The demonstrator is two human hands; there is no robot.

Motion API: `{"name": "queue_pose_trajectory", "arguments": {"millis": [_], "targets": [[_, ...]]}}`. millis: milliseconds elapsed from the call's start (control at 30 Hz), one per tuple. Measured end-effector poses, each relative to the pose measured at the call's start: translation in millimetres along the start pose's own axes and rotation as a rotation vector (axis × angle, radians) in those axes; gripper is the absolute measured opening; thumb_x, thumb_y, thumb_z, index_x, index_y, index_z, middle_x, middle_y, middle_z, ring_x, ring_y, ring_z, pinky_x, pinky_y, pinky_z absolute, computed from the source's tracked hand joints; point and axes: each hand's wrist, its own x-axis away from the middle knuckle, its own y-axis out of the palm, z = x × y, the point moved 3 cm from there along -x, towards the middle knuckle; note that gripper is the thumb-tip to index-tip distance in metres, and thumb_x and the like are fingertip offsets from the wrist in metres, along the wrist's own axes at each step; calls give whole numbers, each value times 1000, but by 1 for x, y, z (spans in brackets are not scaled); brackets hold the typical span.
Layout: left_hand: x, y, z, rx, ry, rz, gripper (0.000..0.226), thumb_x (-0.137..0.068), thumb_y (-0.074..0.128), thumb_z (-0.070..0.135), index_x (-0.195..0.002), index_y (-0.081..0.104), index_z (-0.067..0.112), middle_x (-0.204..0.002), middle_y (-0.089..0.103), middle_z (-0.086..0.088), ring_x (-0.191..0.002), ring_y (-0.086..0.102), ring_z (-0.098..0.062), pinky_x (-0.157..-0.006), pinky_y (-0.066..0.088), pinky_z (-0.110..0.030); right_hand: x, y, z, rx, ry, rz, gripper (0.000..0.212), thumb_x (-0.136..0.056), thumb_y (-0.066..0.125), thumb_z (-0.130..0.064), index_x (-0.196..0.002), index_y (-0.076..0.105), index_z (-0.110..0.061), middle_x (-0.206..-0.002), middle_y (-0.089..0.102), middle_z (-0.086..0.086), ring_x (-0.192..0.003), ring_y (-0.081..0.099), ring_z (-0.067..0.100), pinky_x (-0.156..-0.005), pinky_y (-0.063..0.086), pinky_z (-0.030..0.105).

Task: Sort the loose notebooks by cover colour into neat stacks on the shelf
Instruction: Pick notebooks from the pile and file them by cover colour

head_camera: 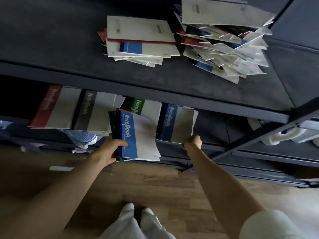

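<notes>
My left hand (110,150) grips a bundle of notebooks (136,137) in front of the lower shelf, a blue-spined one on top, with green and red edges below it. My right hand (193,141) pinches the near corner of the blue notebook stack (177,123) on the lower shelf. On that same shelf, from the left, lie a red stack (55,107), a grey stack (96,112) and a green stack (146,107), partly hidden by the bundle. Loose mixed notebooks lie in two heaps on the upper shelf, one in the middle (139,40) and a bigger one to the right (224,42).
The dark shelf board (155,80) overhangs the lower shelf. A black frame post (259,137) slants down at the right. White objects (283,135) sit at the right of the lower shelf. Crumpled cloth (81,137) hangs below the grey stack. Wooden floor lies below.
</notes>
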Motion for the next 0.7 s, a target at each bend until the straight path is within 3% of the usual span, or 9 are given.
{"name": "queue_pose_trajectory", "arguments": {"millis": [100, 233, 367, 500, 533, 633, 700], "targets": [[0, 2, -5, 31, 7, 21, 36, -85, 57, -4, -115, 47, 14, -95, 60, -7, -85, 58, -24, -71, 48, -36, -2, 3, -2, -18, 1, 0, 28, -85, 54, 5, -113, 56, 3, -113, 62, 21, -86, 53, 27, -72, 47, 30], [3, 4, -9, 71, 20, 21, 37, -84, 57, -5, -114, 47, 14, -98, 61, -8, -91, 58, -26, -82, 47, -42, -4, 6, 2, -107, 8, -9, 32, -91, 47, 0, -122, 52, 1, -118, 59, 20, -105, 57, 33, -71, 41, 29], [9, 4, -12, 76, 31, 9, 38, -85, 57, -5, -116, 45, 13, -95, 59, -7, -99, 55, -29, -86, 46, -45, -3, 5, 4, -277, 28, -45, 37, -90, 48, -2, -126, 51, -3, -119, 60, 19, -95, 56, 30, -71, 42, 29], [15, 8, -15, 85, 32, -4, 38, -86, 57, -4, -117, 45, 12, -98, 59, -8, -106, 54, -32, -92, 45, -47, 13, 5, -1, -129, -4, -51, 35, -92, 49, -9, -126, 51, -1, -116, 57, 17, -98, 56, 31, -77, 45, 32], [17, 10, -15, 89, 37, -4, 39, -86, 58, -4, -118, 45, 12, -99, 59, -9, -105, 54, -31, -91, 45, -47, 18, 8, -5, -110, -22, -110, 32, -93, 50, -13, -123, 53, -1, -107, 59, 15, -95, 57, 29, -75, 47, 31], [22, 19, -15, 102, 66, -21, 38, -86, 57, -7, -116, 46, 13, -99, 59, -8, -104, 54, -30, -88, 44, -46, 51, 20, -21, -27, -9, -566, 29, -95, 53, -31, -105, 54, -5, -82, 55, 8, -74, 56, 21, -65, 51, 32], [27, 27, -14, 103, 89, -28, 33, -85, 57, -8, -108, 48, 13, -98, 59, -8, -101, 55, -29, -86, 45, -45, 71, 26, -28, 134, -63, -697, 37, -89, 60, -34, -113, 49, -7, -87, 55, 8, -73, 55, 19, -68, 53, 32]]}}
